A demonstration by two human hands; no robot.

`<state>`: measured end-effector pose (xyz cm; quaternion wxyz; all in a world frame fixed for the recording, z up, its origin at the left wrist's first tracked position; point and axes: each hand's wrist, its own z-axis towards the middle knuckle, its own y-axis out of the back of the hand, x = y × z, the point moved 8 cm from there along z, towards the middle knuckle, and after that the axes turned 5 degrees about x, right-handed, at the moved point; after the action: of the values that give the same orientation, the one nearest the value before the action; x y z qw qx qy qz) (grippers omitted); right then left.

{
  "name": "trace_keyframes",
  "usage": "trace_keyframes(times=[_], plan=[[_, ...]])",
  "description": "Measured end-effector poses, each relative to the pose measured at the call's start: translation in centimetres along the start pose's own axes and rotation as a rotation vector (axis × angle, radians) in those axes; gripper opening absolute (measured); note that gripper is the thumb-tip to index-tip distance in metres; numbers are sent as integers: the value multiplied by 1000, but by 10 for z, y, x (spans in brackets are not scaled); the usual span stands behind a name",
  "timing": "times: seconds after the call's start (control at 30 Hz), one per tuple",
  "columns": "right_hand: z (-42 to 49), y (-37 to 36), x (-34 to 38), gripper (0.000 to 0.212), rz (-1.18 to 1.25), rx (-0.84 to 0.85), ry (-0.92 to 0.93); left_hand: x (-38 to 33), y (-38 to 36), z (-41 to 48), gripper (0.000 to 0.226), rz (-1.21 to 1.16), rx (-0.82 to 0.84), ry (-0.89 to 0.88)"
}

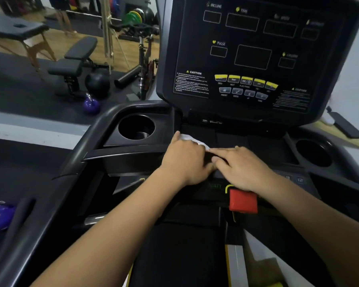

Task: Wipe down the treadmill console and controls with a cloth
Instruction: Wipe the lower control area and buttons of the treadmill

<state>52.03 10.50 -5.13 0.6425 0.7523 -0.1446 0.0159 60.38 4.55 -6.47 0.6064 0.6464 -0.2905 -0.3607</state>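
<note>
The treadmill console [263, 59] rises upright ahead, its dark display panel edged by a raised rim. Below it a flat black surface [261, 146] stretches between the left cup holder [136, 127] and the right cup holder [313, 153]. The left hand [184, 158] lies over the white cloth [187, 138] near the surface's left edge, pressing it down; whether its grip closes on the cloth cannot be told. The right hand [243, 168] sits just beside it, grip released, straight fingers touching the cloth's right corner. Dark surface runs on rightward from there. A red safety clip [244, 200] sits below the right wrist.
</note>
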Motion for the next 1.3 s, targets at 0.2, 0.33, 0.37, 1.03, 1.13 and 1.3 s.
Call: trace_keyframes(times=[0.2, 0.33, 0.37, 1.03, 1.13, 1.3], plan=[[-14, 6, -51, 45, -170, 31, -108, -51, 0, 21, 47, -92, 51, -111], [-32, 13, -89, 45, -207, 31, -167, -93, 1, 34, 50, -97, 13, -160], [-35, 14, -98, 46, -212, 29, -178, -102, -1, 38, 51, -105, 21, -172], [-23, 22, -59, 41, -27, -124, -90, -38, 8, 32, 38, -79, 26, -61], [2, 8, -25, 43, -99, -99, -33, 0, 19, 15, 29, -109, 18, 14], [22, 5, 13, 34, 22, -101, 34, 35, 26, 1, 22, -456, -60, 64]])
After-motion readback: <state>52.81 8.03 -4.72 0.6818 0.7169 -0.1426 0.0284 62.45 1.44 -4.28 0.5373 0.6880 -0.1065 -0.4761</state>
